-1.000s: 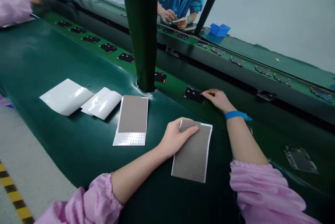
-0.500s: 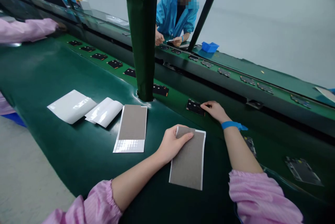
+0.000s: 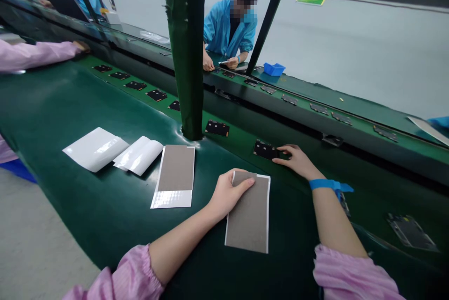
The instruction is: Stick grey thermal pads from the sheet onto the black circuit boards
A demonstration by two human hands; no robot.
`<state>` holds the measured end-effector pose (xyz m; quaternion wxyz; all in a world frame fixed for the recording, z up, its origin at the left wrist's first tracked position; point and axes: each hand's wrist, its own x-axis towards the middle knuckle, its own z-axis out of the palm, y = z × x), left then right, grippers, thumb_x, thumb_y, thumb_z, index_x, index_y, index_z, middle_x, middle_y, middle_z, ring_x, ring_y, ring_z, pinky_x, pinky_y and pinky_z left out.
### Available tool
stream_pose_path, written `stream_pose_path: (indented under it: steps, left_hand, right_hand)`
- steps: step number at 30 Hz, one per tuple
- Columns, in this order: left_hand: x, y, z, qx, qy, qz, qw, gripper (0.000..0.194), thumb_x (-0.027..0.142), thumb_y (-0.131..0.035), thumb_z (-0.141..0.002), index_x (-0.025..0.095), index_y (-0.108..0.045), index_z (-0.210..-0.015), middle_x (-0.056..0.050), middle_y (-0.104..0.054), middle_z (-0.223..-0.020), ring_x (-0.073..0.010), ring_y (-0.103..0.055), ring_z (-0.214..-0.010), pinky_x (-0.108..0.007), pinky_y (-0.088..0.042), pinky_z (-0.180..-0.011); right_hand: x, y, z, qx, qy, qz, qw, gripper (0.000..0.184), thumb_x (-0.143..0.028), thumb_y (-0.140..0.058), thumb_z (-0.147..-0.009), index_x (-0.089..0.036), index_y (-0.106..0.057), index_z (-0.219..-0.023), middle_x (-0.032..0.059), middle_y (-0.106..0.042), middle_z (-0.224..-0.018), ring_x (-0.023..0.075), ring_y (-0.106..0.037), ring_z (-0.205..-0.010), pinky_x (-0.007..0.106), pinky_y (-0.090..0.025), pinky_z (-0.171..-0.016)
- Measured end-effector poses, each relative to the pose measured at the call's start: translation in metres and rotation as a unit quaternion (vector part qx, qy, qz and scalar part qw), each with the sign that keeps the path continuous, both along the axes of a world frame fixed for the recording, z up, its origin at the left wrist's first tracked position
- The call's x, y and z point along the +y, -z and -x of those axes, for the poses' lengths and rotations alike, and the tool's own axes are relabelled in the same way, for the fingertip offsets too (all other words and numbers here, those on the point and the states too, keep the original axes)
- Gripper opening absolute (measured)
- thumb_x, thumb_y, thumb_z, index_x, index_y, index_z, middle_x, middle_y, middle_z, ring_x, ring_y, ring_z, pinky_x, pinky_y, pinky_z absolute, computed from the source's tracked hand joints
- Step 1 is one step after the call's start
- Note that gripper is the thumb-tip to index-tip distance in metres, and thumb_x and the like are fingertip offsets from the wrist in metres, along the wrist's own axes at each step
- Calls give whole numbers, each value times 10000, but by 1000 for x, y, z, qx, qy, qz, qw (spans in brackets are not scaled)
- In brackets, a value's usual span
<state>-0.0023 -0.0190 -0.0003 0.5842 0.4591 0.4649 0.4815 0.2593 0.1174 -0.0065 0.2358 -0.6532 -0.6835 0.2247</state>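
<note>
My left hand [image 3: 229, 192] is closed on a stack of grey adhesive sheets [image 3: 249, 218] with a white backing, thumb on top near the upper edge. Held low over the green table, the sheet lies almost flat. My right hand [image 3: 296, 162] is at the right end of a black circuit board [image 3: 265, 149] on the green belt. Its thumb and index finger are spread apart at the board's edge; whether they touch it is hard to tell. A blue band [image 3: 328, 185] circles my right wrist. Another grey sheet [image 3: 175, 169] on white backing lies left of my left hand.
Curled white liner sheets [image 3: 96, 149] lie on the table [image 3: 115, 215]. A green post [image 3: 185, 56] rises beside the belt. Several black boards [image 3: 217, 128] line the belt. Across the line a person in blue [image 3: 229, 31] handles a part; a pink sleeve [image 3: 38, 55] reaches in at left.
My right thumb and index finger have spread from a pinch at the board's edge. The boards have shifted right along the belt. My left hand keeps its hold on the sheet.
</note>
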Motion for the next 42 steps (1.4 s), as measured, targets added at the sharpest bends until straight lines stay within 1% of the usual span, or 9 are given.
stream_pose_path:
  steps: [3, 7, 12, 15, 18, 21, 24, 34, 42]
  left_hand:
    - [0, -1, 0, -2, -6, 5, 1000, 322, 435, -692, -771, 153, -662, -924, -60, -681, -900, -196, -632, -825, -279, -484, -697]
    - [1, -2, 1, -4, -13, -15, 1000, 321, 441, -688, -773, 157, -669, -921, -59, -683, -899, -192, -633, -816, -273, -487, -681]
    - [2, -2, 1, -5, -10, -34, 999, 282, 420, -697, -772, 162, -687, -884, -55, -687, -905, -187, -638, -826, -262, -486, -684]
    - [2, -2, 1, -10, -4, -24, 1000, 276, 412, -708, -760, 156, -689, -860, -50, -684, -855, -180, -637, -781, -254, -479, -651]
    - [2, -2, 1, -5, -12, -20, 1000, 278, 417, -714, -751, 149, -682, -819, -38, -669, -789, -169, -625, -730, -245, -465, -620]
    - [2, -3, 2, 0, -16, -25, 1000, 288, 430, -710, -751, 149, -680, -805, -30, -662, -762, -162, -614, -701, -243, -453, -608]
    - [3, -3, 3, -1, -23, -38, 999, 267, 413, -703, -761, 155, -693, -827, -35, -677, -791, -166, -619, -722, -249, -455, -632]
    - [8, -3, 3, -37, -54, -5, 998, 274, 409, -722, -730, 149, -677, -804, -39, -675, -790, -168, -614, -727, -258, -457, -645]
    - [6, -3, 2, -35, -34, 4, 999, 299, 438, -714, -732, 150, -658, -789, -35, -658, -775, -174, -612, -717, -261, -463, -629]
  right_hand:
    - [-6, -6, 2, 49, 22, 11, 998, 590, -583, -794, -430, -208, -580, -833, 121, -614, -975, 308, -616, -900, 434, -509, -785]
    - [-14, -28, -1, 115, 19, 24, 993, 540, -644, -685, -542, -219, -503, -820, 75, -636, -807, 262, -640, -760, 399, -511, -709]
    - [-28, -66, 4, 28, 88, -73, 993, 344, -416, -652, -668, -229, -501, -915, 29, -625, -695, 223, -618, -641, 349, -470, -633]
    - [-37, -77, 28, -10, 102, -57, 993, 245, -355, -610, -702, -218, -517, -883, 25, -617, -661, 216, -609, -622, 352, -468, -650]
    - [-49, -86, 58, 22, -38, 38, 998, 275, -462, -557, -771, -206, -600, -861, 73, -672, -825, 235, -634, -759, 353, -483, -682]
    - [-63, -97, 79, 32, -212, 92, 972, 353, -552, -559, -791, -218, -664, -840, 78, -664, -948, 235, -615, -848, 349, -489, -713]
    - [-72, -104, 89, -1, -271, 90, 958, 334, -550, -579, -800, -233, -680, -770, 77, -626, -992, 221, -595, -829, 354, -489, -716]
    - [-68, -90, 98, 20, -288, 49, 956, 323, -511, -516, -847, -227, -619, -731, 74, -540, -1019, 197, -554, -804, 352, -480, -712]
    - [30, -39, 105, 14, -197, 12, 980, 328, -491, -555, -782, -192, -650, -684, 72, -625, -860, 243, -567, -913, 374, -444, -858]
